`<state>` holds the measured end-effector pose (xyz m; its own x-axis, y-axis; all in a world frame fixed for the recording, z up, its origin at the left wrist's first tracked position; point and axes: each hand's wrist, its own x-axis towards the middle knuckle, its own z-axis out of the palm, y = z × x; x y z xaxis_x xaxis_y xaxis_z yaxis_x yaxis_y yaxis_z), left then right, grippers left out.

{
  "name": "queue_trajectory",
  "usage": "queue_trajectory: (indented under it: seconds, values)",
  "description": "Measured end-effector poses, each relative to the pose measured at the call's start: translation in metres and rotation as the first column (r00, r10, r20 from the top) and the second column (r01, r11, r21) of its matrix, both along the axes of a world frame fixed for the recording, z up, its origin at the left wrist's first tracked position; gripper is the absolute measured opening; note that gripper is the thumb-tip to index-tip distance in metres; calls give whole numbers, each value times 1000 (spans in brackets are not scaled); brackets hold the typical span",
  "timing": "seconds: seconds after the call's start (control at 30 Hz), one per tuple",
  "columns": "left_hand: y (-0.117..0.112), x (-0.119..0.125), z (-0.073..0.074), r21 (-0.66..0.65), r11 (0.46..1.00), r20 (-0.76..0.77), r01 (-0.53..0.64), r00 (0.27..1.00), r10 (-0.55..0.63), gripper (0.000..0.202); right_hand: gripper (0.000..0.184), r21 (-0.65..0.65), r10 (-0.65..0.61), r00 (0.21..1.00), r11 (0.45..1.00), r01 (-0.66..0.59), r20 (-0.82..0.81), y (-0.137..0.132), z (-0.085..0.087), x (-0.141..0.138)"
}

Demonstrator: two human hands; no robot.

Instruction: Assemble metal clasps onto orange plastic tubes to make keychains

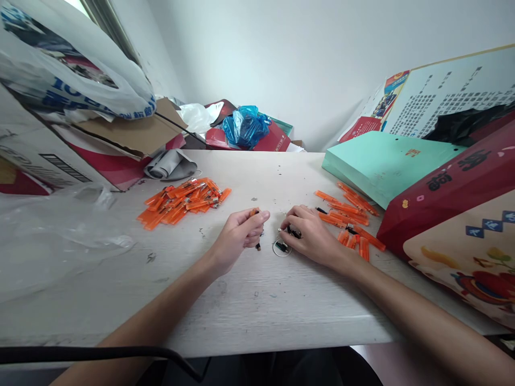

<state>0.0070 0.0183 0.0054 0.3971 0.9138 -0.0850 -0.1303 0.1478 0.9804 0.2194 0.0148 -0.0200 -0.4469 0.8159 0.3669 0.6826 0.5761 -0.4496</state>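
My left hand (pixel 240 231) is closed round a small orange piece (pixel 255 212) with a dark tip showing below the fingers. My right hand (pixel 309 235) rests curled on the white table (pixel 257 300), fingertips pinching small black parts (pixel 293 232) beside a small clear round lid (pixel 281 248). A heap of orange pieces (pixel 183 201) lies to the left of my left hand. Loose orange pieces (pixel 349 214) are scattered just right of my right hand.
A mint-green box (pixel 382 161) and a dark red printed box (pixel 458 209) stand at the right. Cardboard boxes (pixel 60 155) with a white plastic bag (pixel 72 69) fill the left; clear plastic film (pixel 52 236) lies below. A blue bag (pixel 244 126) sits at the back. A black cable (pixel 100 353) runs along the near edge.
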Motion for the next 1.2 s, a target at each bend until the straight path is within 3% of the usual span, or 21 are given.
queue_trajectory:
  seconds: [0.17, 0.33, 0.57, 0.87, 1.2]
  values:
    - [-4, 0, 1, 116, 992, -177, 42, 984, -21, 35, 8, 36, -42, 983, 998, 49, -176, -4, 14, 2]
    - [-10, 2, 9, 179, 977, -303, 116, 951, -57, 33, 10, 163, -13, 964, 985, 58, -266, -10, 26, 3]
    - [-15, 6, 12, 248, 947, -351, 205, 930, -110, 21, 11, 247, 70, 976, 969, -17, -208, -11, 23, 2]
    - [-16, 5, 12, 258, 935, -439, 244, 891, -111, 23, 11, 297, 82, 984, 954, -31, -161, -11, 23, 5]
    - [-14, 3, 6, 251, 934, -424, 254, 896, -130, 23, 12, 197, 139, 983, 974, -115, -116, -11, 24, 5]
